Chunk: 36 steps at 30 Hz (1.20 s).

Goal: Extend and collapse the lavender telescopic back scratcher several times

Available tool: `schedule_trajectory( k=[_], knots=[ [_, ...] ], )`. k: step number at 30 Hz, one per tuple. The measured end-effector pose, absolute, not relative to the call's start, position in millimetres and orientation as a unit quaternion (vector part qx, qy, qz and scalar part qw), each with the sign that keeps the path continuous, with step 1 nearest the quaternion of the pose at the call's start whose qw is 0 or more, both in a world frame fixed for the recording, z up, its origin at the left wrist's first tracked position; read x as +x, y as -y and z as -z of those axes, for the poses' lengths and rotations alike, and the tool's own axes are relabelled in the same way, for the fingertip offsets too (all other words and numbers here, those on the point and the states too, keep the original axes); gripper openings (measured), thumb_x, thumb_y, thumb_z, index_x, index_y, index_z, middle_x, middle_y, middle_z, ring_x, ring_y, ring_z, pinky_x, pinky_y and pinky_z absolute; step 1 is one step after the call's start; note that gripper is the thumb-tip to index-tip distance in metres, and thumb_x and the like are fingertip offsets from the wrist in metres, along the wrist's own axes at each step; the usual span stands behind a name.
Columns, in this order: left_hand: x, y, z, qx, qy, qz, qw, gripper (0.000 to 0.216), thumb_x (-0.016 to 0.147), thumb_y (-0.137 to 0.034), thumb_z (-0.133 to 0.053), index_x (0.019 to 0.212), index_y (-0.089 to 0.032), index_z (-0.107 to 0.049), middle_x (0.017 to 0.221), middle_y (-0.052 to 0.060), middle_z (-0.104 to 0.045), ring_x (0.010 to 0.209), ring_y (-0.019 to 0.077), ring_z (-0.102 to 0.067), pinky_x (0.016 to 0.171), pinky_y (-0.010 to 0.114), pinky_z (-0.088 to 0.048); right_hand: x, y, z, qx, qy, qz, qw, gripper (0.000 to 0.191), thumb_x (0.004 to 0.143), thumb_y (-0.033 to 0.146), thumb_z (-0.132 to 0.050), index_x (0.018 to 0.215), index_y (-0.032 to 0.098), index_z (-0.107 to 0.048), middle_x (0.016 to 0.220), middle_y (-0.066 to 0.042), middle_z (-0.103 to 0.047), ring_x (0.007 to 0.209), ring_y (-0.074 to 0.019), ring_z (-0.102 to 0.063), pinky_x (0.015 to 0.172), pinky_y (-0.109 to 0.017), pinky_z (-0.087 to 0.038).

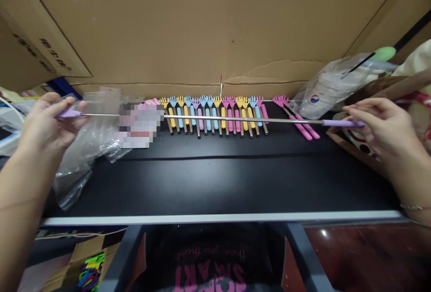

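A telescopic back scratcher [232, 118] with purple ends is stretched out level across the view, its thin metal rod drawn long. My left hand [50, 123] grips its purple end at the left. At the right, my right hand [387, 123] pinches the purple handle [343, 123]. Beyond the rod, a row of shortened back scratchers [215, 119] in yellow, blue, pink and purple lies side by side on the black table [215, 184], claw heads toward the back. Two pink back scratchers [301, 123] lie apart to the right of the row.
Clear plastic bags [84, 139] and a blurred printed packet [141, 126] lie at the left. A bagged cup [328, 92] stands at the back right. Cardboard [215, 27] walls the back. Below the front edge [222, 218] sits a box of bright coloured items [91, 270].
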<state>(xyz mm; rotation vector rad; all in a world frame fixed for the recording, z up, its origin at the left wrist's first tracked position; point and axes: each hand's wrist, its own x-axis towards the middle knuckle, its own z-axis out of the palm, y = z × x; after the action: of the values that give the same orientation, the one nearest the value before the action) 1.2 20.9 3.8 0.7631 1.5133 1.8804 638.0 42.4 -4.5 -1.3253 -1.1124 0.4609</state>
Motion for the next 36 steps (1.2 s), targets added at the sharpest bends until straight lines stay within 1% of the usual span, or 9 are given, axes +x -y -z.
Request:
schedule_trajectory(
  k=[7,12,15,17,19,21,25,31,36],
  knots=[
    [-8,-24,13,0.261,-0.531,-0.759,0.272,0.041,0.062,0.004,-0.058,0.087,-0.022,-0.040,0.071,-0.014,-0.051,0.073,0.0016,-0.057,0.073,0.015,-0.049,630,-47,0,-0.549,0.327,-0.324,0.698,0.025,0.064,0.000,-0.056,0.070,0.021,-0.046,0.074,0.000,-0.053,0.061,-0.0069,-0.051,0.059,-0.024,-0.041],
    [-1,-23,15,0.258,-0.550,-0.744,0.277,0.047,0.065,0.003,-0.058,0.098,-0.028,-0.045,0.080,-0.015,-0.058,0.086,0.0029,-0.062,0.080,0.021,-0.052,625,-54,2,-0.548,0.284,-0.355,0.702,0.023,0.070,-0.001,-0.043,0.067,0.022,-0.042,0.067,0.003,-0.042,0.056,-0.0062,-0.048,0.068,-0.028,-0.046],
    [6,-23,13,0.276,-0.568,-0.725,0.275,0.049,0.067,-0.004,-0.062,0.107,-0.030,-0.050,0.103,-0.013,-0.067,0.103,0.0095,-0.063,0.077,0.026,-0.053,626,-53,4,-0.555,0.245,-0.343,0.717,0.022,0.073,0.002,-0.040,0.070,0.022,-0.046,0.077,-0.001,-0.052,0.070,-0.0108,-0.060,0.075,-0.035,-0.049],
    [17,-23,12,0.291,-0.566,-0.721,0.275,0.047,0.071,-0.011,-0.061,0.114,-0.029,-0.054,0.119,-0.008,-0.067,0.112,0.0139,-0.061,0.078,0.029,-0.052,625,-51,3,-0.560,0.225,-0.336,0.723,0.024,0.075,0.003,-0.038,0.074,0.023,-0.051,0.094,-0.004,-0.062,0.086,-0.0138,-0.065,0.077,-0.037,-0.049],
    [32,-21,14,0.310,-0.555,-0.713,0.296,0.043,0.076,-0.018,-0.058,0.119,-0.027,-0.057,0.129,-0.004,-0.064,0.123,0.0173,-0.055,0.091,0.034,-0.050,618,-46,2,-0.559,0.231,-0.350,0.716,0.024,0.077,0.005,-0.040,0.077,0.024,-0.055,0.111,-0.005,-0.065,0.098,-0.0148,-0.065,0.077,-0.035,-0.051],
    [51,-18,16,0.340,-0.540,-0.691,0.339,0.038,0.082,-0.027,-0.055,0.120,-0.024,-0.059,0.137,0.000,-0.060,0.133,0.0202,-0.048,0.110,0.041,-0.040,603,-41,1,-0.545,0.262,-0.382,0.699,0.022,0.078,0.008,-0.044,0.080,0.024,-0.059,0.120,-0.004,-0.065,0.106,-0.0153,-0.064,0.077,-0.032,-0.052],
    [85,-10,19,0.410,-0.474,-0.645,0.437,0.039,0.085,-0.042,-0.058,0.119,-0.024,-0.062,0.138,0.004,-0.059,0.139,0.0235,-0.042,0.123,0.045,-0.021,562,-33,2,-0.496,0.343,-0.459,0.653,0.025,0.074,0.010,-0.051,0.089,0.023,-0.066,0.120,-0.005,-0.067,0.111,-0.0165,-0.063,0.084,-0.028,-0.054],
    [91,-6,21,0.436,-0.441,-0.640,0.454,0.068,0.071,-0.032,-0.074,0.134,-0.036,-0.049,0.142,0.002,-0.054,0.140,0.0251,-0.040,0.124,0.048,-0.014,549,-29,5,-0.476,0.419,-0.499,0.591,0.029,0.076,0.016,-0.058,0.102,0.024,-0.066,0.127,-0.006,-0.065,0.115,-0.0194,-0.063,0.061,-0.018,-0.053],
    [91,-5,24,0.489,-0.475,-0.585,0.440,0.088,0.070,-0.027,-0.070,0.146,-0.042,-0.029,0.151,0.003,-0.044,0.142,0.0259,-0.037,0.122,0.053,-0.013,555,-27,3,-0.493,0.416,-0.498,0.580,0.031,0.072,0.018,-0.063,0.103,0.024,-0.063,0.128,-0.008,-0.064,0.113,-0.0220,-0.064,0.054,-0.018,-0.050]
  ],
)
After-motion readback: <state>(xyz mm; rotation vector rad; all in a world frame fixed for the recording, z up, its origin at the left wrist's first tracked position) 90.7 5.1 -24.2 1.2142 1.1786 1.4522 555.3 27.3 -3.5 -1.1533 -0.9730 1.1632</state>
